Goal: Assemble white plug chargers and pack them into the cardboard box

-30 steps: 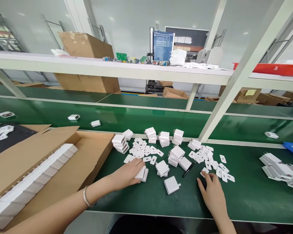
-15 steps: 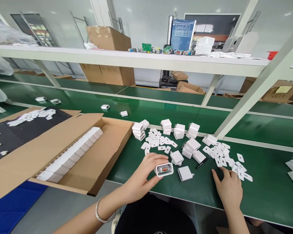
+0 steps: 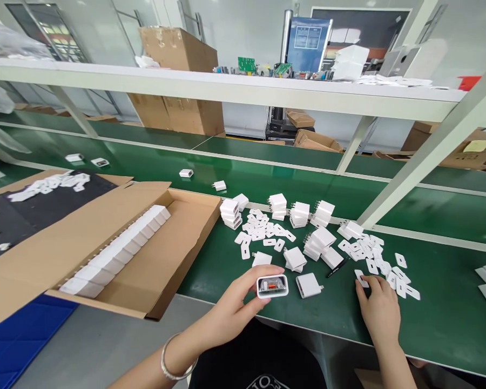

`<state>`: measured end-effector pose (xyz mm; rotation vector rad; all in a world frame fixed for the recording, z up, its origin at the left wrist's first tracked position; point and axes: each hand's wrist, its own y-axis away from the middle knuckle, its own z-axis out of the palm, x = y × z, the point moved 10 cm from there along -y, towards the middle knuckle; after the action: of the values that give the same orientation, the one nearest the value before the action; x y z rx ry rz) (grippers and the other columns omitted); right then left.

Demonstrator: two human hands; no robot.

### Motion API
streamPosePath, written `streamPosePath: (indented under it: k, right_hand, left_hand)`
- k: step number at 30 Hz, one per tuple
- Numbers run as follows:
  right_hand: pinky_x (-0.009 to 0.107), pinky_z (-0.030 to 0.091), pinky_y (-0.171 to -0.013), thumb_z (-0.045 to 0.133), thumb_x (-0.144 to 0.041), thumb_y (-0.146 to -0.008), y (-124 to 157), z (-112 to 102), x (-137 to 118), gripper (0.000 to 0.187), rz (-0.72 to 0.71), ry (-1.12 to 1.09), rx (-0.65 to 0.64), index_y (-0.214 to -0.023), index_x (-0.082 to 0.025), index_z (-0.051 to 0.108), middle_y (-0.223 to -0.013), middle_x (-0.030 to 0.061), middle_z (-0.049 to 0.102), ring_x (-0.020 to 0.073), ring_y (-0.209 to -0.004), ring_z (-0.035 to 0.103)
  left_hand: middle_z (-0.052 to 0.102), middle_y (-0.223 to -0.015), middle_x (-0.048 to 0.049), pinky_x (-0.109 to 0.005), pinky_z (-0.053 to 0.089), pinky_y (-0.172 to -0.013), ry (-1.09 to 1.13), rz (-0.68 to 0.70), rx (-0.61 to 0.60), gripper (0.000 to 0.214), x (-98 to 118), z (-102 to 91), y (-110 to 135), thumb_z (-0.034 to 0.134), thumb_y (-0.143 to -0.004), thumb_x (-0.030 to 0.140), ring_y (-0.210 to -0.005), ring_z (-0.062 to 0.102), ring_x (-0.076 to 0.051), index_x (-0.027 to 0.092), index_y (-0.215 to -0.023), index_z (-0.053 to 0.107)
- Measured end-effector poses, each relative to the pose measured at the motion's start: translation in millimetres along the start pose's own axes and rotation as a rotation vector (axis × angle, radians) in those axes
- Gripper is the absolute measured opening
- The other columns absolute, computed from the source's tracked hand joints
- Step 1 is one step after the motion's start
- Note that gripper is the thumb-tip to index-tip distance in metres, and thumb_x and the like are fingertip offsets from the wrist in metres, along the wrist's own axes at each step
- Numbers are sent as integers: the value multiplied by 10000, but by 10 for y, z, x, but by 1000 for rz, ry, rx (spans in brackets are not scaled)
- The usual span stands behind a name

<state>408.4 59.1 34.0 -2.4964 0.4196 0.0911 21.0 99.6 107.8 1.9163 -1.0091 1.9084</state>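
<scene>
A: Left hand, what's in it?

B: White charger housing, open end facing the wearer, orange part inside. Grip closed round it, thumb opposite fingers, by the worktop's front edge. If that loosens, it could drop to the floor.

A: Right hand?

B: Fingertips at a slotted end plate on the worktop, near side of the plate pile. Can't tell from here whether it's pinched or just touched. Thin and flat, so it may skid rather than lift.

A: Other risks?

B: Loose charger and black pen between the hands; a crossing wrist could knock them.

A: Surface, room?

B: Worktop's green, shiny. Open cardboard box at left, row of white chargers inside. Shelf above holds circuit boards; pale wall behind.
</scene>
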Motion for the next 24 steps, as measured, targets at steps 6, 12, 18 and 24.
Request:
streamPosePath:
  k: [6,12,18,24]
  right_hand:
    - [398,512,-698,396,-650,-1044,46,-115,73,604,51,-142,57,-1064,-173,765,-1020,146,756,305,-889,701]
    - [414,602,-856,679,-587,-982,83,-533,-197,496,185,-473,122,-1259,-178,719,-1143,138,772,278,-966,744]
    - [365,632,-946,738,-299,-1018,127,-1108,-1368,386,-158,-728,46,-1384,-242,631,-1160,68,752,208,-1022,744]
    - [342,637,-984,660,-179,-1063,213,-1256,-2043,395,-407,-791,-31,-1441,-244,568,-1183,61,757,191,-1089,747]
  left_hand:
    - [621,-1246,-78,-287,586,-869,275,-36,36,364,-61,64,-38,482,-1172,395,-969,680,-138,343,-1526,553]
    - [570,-1265,-89,-333,541,-907,241,-58,22,380,-138,87,-54,514,-1147,491,-908,590,-137,269,-1447,588]
    - [590,-1266,-101,-336,504,-888,113,-129,7,478,-307,318,-119,308,-1182,533,-921,557,-172,234,-1381,623]
    - [620,-1275,-101,-312,489,-873,91,-45,3,508,-192,501,-222,267,-1185,541,-1002,571,-192,225,-1360,625]
